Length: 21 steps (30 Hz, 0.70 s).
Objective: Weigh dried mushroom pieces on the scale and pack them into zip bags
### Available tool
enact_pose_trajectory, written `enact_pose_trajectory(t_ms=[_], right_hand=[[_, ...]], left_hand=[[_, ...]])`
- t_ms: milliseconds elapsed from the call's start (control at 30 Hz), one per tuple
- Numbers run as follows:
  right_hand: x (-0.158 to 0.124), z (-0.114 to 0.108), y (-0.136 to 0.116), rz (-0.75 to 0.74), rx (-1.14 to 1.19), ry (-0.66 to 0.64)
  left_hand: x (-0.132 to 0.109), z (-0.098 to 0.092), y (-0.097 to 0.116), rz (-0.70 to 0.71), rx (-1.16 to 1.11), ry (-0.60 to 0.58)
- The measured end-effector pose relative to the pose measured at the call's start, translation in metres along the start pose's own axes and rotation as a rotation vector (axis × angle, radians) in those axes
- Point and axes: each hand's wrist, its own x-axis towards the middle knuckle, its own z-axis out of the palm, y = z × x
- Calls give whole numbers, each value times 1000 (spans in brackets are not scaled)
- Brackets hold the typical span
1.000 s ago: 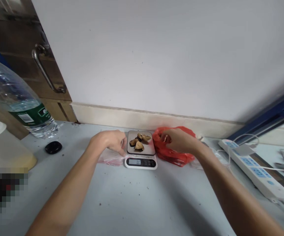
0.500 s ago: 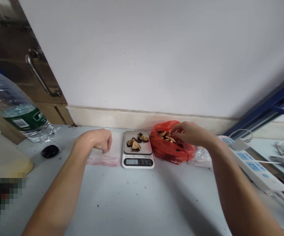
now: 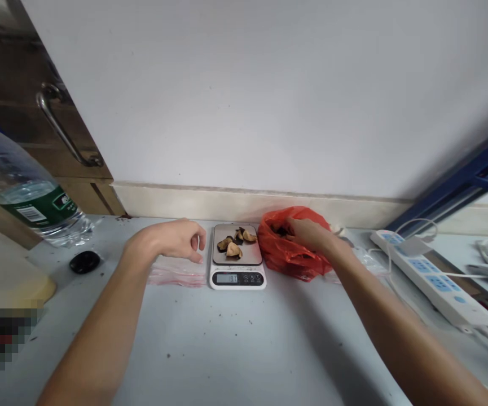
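A white digital kitchen scale (image 3: 237,269) stands in the middle, with several dried mushroom pieces (image 3: 234,250) on its metal plate. My left hand (image 3: 183,241) hovers just left of it, over a stack of clear zip bags (image 3: 176,272). Its fingers are curved, with a gap between thumb and forefinger and nothing held. To the right of the scale sits an open red plastic bag (image 3: 288,260) with dark pieces inside. My right hand (image 3: 307,232) reaches into that bag; its fingertips are hidden among the contents.
A large water bottle (image 3: 40,203), a pale plastic container (image 3: 7,276) and a black round object (image 3: 84,261) are at the left. At the right lie a power strip (image 3: 434,282) with cables and some clear plastic (image 3: 368,262). A wall (image 3: 244,113) rises behind.
My right hand has gone deeper into the red bag, slightly left. My left hand has shifted right, towards the scale, and its thumb and forefinger have spread apart.
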Motion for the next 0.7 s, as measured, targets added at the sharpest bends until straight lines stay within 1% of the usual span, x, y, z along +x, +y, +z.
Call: enact_pose_trajectory(t_ms=[133,267,367,433,500,567,700], right_hand=[[-1,-4,-2,55,-32,-21],[-1,-16,3,67,-41,-32],[-2,-27,5,79,-17,21],[-4,-34,2,80,22,74],[-5,-38,-2,67,53,94],[-4,-39,-6,43,37,67],[1,-31,-7,5,-29,-53]], left_hand=[[2,1,-1,22,-8,0],[5,3,-10,-5,7,-19],[7,3,-15,-26,5,-28],[7,3,-17,-26,0,-28],[7,4,-18,-25,0,-30],[7,5,-19,-35,10,-36],[10,8,-18,-89,54,-63]])
